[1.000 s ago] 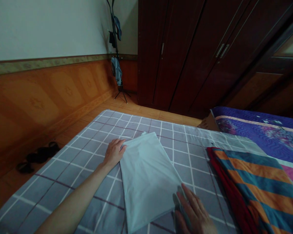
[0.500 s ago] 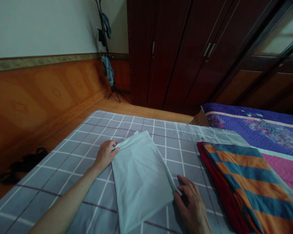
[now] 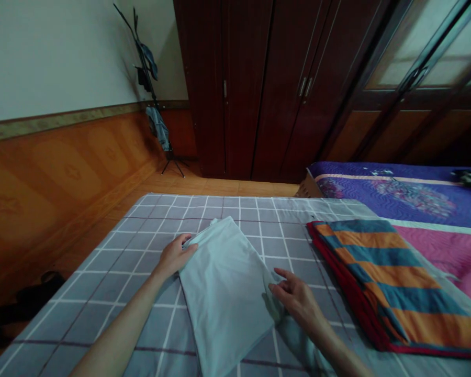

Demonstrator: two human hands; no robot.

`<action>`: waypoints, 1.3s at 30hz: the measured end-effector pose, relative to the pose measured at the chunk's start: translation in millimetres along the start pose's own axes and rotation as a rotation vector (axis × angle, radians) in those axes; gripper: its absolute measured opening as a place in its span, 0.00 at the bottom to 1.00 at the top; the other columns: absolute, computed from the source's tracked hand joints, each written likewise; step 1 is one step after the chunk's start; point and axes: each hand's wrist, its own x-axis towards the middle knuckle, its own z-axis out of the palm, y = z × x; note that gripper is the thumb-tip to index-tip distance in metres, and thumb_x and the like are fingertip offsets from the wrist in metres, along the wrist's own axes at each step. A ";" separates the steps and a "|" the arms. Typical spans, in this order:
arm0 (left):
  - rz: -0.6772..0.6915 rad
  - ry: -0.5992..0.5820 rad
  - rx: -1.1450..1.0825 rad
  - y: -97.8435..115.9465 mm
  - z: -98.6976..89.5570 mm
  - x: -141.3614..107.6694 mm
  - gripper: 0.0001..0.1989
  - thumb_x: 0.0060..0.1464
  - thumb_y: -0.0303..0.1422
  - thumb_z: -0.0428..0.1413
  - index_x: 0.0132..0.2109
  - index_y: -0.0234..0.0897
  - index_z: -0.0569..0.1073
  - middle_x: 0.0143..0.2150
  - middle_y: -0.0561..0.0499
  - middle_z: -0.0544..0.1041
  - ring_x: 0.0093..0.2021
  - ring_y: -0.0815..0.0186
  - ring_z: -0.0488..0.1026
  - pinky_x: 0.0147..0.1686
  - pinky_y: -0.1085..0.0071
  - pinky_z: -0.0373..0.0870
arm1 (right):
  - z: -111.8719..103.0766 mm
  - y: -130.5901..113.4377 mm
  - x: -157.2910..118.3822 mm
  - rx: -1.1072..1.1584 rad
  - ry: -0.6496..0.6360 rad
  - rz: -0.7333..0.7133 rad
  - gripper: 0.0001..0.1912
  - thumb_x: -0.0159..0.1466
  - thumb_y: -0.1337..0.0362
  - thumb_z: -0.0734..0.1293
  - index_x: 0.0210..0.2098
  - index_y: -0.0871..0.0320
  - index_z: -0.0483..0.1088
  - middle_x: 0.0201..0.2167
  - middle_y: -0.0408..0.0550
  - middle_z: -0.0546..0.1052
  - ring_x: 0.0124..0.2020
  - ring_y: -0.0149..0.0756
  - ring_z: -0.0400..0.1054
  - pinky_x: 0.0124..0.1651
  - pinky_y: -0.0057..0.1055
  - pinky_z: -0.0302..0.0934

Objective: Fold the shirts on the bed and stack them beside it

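A pale, folded white cloth (image 3: 227, 293) lies on a grey checked bed cover (image 3: 118, 272). My left hand (image 3: 177, 254) grips the cloth's upper left edge between thumb and fingers. Over the right edge, my right hand (image 3: 292, 292) is raised a little, its index finger stretched out and its fingers apart, with nothing visible in it. Its shadow falls on the cloth and the cover. To the right lie folded clothes, a striped orange and teal one (image 3: 392, 267) on top of a red one (image 3: 349, 309).
A purple and pink bedspread (image 3: 361, 183) covers the surface at the right. Beyond the bed are a dark wooden wardrobe (image 3: 243, 104) and a coat stand (image 3: 151, 89) with garments. Black footwear (image 3: 27, 303) is on the floor at the left.
My right hand has moved up and off the cloth's right corner, which it was touching. My left hand keeps its hold. The view has turned slightly to the right.
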 end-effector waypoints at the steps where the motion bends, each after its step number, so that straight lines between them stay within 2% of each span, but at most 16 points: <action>1: 0.005 -0.025 0.016 3.4 -1.4 3.9 0.20 0.54 0.43 0.51 0.50 0.38 0.70 0.49 0.47 0.76 0.48 0.58 0.73 0.46 0.66 0.68 | -0.8 -2.9 3.7 -0.094 -0.030 0.008 0.25 0.57 0.54 0.63 0.47 0.67 0.68 0.17 0.41 0.68 0.18 0.32 0.62 0.22 0.27 0.51; 4: 0.004 -0.083 0.081 15.5 -2.4 16.4 0.20 0.51 0.47 0.52 0.44 0.37 0.71 0.45 0.44 0.77 0.45 0.53 0.74 0.44 0.62 0.68 | -1.2 -11.7 9.1 -0.364 -0.062 0.019 0.12 0.56 0.60 0.63 0.32 0.61 0.74 0.19 0.44 0.70 0.22 0.33 0.64 0.25 0.27 0.49; 6: 0.003 -0.112 0.121 22.6 -0.6 24.4 0.19 0.49 0.47 0.53 0.41 0.36 0.71 0.41 0.42 0.77 0.42 0.50 0.74 0.41 0.60 0.68 | 0.7 -15.4 7.7 -0.430 -0.028 0.039 0.08 0.54 0.64 0.63 0.26 0.59 0.73 0.19 0.45 0.70 0.23 0.34 0.65 0.26 0.27 0.48; 10: 0.033 -0.192 0.121 27.2 5.5 37.0 0.18 0.47 0.44 0.52 0.39 0.35 0.70 0.39 0.42 0.78 0.40 0.51 0.75 0.39 0.62 0.68 | 4.3 -16.7 -2.5 -0.409 0.041 0.052 0.11 0.56 0.67 0.60 0.28 0.59 0.74 0.21 0.46 0.72 0.27 0.35 0.66 0.28 0.28 0.48; 13: 0.046 -0.295 0.005 27.9 8.5 40.2 0.17 0.46 0.44 0.51 0.36 0.35 0.72 0.38 0.43 0.78 0.41 0.51 0.75 0.40 0.64 0.69 | 0.6 -18.7 -13.7 -0.311 0.026 0.035 0.12 0.57 0.66 0.59 0.28 0.59 0.75 0.22 0.44 0.72 0.27 0.32 0.66 0.28 0.25 0.49; 16: 0.044 -0.375 -0.234 37.3 8.6 33.6 0.17 0.42 0.45 0.56 0.35 0.37 0.75 0.38 0.47 0.80 0.42 0.51 0.76 0.42 0.65 0.70 | -9.6 -23.2 -26.0 -0.185 -0.005 0.026 0.14 0.57 0.66 0.58 0.30 0.60 0.76 0.21 0.42 0.71 0.24 0.29 0.63 0.25 0.22 0.49; 18: 0.025 -0.428 -0.412 48.9 7.9 24.1 0.19 0.38 0.45 0.59 0.36 0.38 0.76 0.39 0.49 0.80 0.44 0.51 0.75 0.43 0.66 0.71 | -18.1 -24.7 -33.4 -0.021 -0.039 0.026 0.16 0.56 0.64 0.58 0.33 0.61 0.76 0.21 0.41 0.70 0.22 0.27 0.61 0.23 0.22 0.49; 21: -0.076 -0.551 -0.617 69.4 8.6 8.4 0.24 0.37 0.48 0.62 0.39 0.36 0.76 0.40 0.47 0.80 0.42 0.51 0.76 0.41 0.65 0.73 | -30.8 -21.1 -41.9 0.259 -0.092 0.065 0.17 0.54 0.59 0.61 0.34 0.63 0.76 0.20 0.42 0.69 0.19 0.26 0.58 0.22 0.22 0.49; 23: -0.138 -0.628 -0.731 82.7 11.0 1.4 0.27 0.38 0.49 0.63 0.43 0.34 0.76 0.40 0.45 0.80 0.40 0.52 0.77 0.39 0.64 0.73 | -39.6 -16.6 -46.6 0.370 -0.098 0.106 0.19 0.52 0.56 0.63 0.35 0.63 0.77 0.19 0.42 0.69 0.18 0.25 0.57 0.21 0.22 0.49; 26: -0.132 -0.669 -0.834 103.6 16.7 -0.7 0.27 0.39 0.46 0.65 0.44 0.33 0.76 0.41 0.45 0.80 0.38 0.55 0.77 0.39 0.66 0.73 | -56.7 -13.7 -55.2 0.450 -0.080 0.120 0.21 0.52 0.54 0.66 0.37 0.63 0.77 0.19 0.42 0.70 0.18 0.25 0.58 0.21 0.22 0.50; 29: -0.080 -0.634 -0.851 132.4 21.2 5.3 0.26 0.39 0.44 0.66 0.43 0.32 0.76 0.39 0.45 0.80 0.35 0.57 0.77 0.35 0.69 0.72 | -82.1 -19.6 -66.6 0.461 -0.056 0.088 0.22 0.54 0.51 0.67 0.39 0.63 0.77 0.21 0.44 0.73 0.19 0.25 0.60 0.22 0.22 0.52; 31: -0.028 -0.626 -0.868 158.8 21.7 11.1 0.26 0.41 0.44 0.65 0.45 0.32 0.75 0.37 0.45 0.80 0.33 0.59 0.76 0.32 0.71 0.71 | -102.8 -26.7 -74.9 0.449 -0.008 0.082 0.23 0.54 0.50 0.67 0.41 0.62 0.77 0.22 0.44 0.74 0.19 0.25 0.61 0.23 0.22 0.53; 39: 0.297 -0.660 -0.948 295.3 0.0 34.7 0.24 0.41 0.40 0.64 0.45 0.31 0.76 0.31 0.49 0.79 0.25 0.67 0.71 0.25 0.76 0.65 | -192.8 -52.6 -108.9 0.477 0.341 0.018 0.24 0.52 0.52 0.72 0.44 0.59 0.76 0.25 0.47 0.77 0.23 0.31 0.68 0.26 0.25 0.60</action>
